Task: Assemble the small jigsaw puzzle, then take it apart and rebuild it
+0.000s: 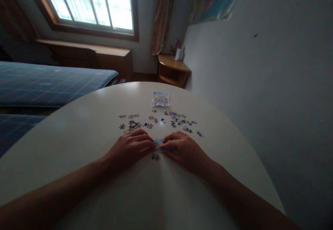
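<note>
A small joined strip of jigsaw puzzle (159, 144), light blue along its top, lies on the white table between my hands and is partly covered by them. My left hand (136, 143) rests palm down, its closed fingertips pressed on the strip's left end. From the other side, my right hand (182, 148) holds the strip with thumb and fingers bent in a pinch. Whether a single loose piece sits in these fingers cannot be made out. Just below the strip lies a small cluster of puzzle pieces (156, 157).
Loose puzzle pieces lie beyond my hands, in a left group (134, 124) and a right group (178, 119). Farther back is a printed picture sheet or packet (160, 99). The round table (85, 119) stands between a plaid mattress (52, 81) and a wall (273, 84).
</note>
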Available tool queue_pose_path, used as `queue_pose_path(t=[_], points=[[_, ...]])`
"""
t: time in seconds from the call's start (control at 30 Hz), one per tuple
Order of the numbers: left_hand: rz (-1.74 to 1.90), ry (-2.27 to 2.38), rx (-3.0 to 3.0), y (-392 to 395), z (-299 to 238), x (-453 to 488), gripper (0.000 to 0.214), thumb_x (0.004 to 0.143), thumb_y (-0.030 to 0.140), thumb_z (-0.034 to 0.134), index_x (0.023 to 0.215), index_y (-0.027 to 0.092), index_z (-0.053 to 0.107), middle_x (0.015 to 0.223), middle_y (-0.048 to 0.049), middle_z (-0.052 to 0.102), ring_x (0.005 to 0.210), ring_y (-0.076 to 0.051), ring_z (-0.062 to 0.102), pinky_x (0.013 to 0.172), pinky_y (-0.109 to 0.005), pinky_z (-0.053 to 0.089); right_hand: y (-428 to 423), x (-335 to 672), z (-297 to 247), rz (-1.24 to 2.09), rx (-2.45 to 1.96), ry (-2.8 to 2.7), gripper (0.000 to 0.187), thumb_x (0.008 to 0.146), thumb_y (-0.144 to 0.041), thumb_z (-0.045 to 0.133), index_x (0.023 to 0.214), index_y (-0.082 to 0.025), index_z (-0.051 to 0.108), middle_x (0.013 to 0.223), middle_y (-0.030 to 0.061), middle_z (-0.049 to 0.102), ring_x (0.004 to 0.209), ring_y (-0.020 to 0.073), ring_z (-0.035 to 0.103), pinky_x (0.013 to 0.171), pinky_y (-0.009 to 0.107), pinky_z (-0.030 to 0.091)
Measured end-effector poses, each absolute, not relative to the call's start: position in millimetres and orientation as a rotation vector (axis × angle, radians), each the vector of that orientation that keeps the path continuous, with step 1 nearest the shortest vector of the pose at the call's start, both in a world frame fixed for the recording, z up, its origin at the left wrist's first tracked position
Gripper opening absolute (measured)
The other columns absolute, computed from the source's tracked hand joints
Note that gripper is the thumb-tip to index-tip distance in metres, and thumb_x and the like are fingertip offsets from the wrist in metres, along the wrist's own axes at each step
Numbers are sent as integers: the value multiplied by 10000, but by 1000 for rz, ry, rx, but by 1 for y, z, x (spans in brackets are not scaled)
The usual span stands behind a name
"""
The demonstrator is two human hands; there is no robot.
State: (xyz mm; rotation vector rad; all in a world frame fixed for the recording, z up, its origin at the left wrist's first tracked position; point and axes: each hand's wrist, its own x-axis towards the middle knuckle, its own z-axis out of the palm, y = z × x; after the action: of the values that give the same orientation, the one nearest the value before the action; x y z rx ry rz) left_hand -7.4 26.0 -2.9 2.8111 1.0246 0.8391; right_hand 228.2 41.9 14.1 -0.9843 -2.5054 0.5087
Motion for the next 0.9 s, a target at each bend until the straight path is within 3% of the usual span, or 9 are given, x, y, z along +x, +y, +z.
queue_pose_path(t=[0.9], points=[[891, 1049, 2727, 25, -7, -7, 103, 929, 220, 580, 914, 221, 682, 913, -13, 717, 849, -153, 620, 743, -273, 511, 41, 227, 12, 490, -1017, -2494, 174, 825, -247, 727, 996, -216, 725, 1015, 42, 720, 961, 195, 614, 898, 350, 466]])
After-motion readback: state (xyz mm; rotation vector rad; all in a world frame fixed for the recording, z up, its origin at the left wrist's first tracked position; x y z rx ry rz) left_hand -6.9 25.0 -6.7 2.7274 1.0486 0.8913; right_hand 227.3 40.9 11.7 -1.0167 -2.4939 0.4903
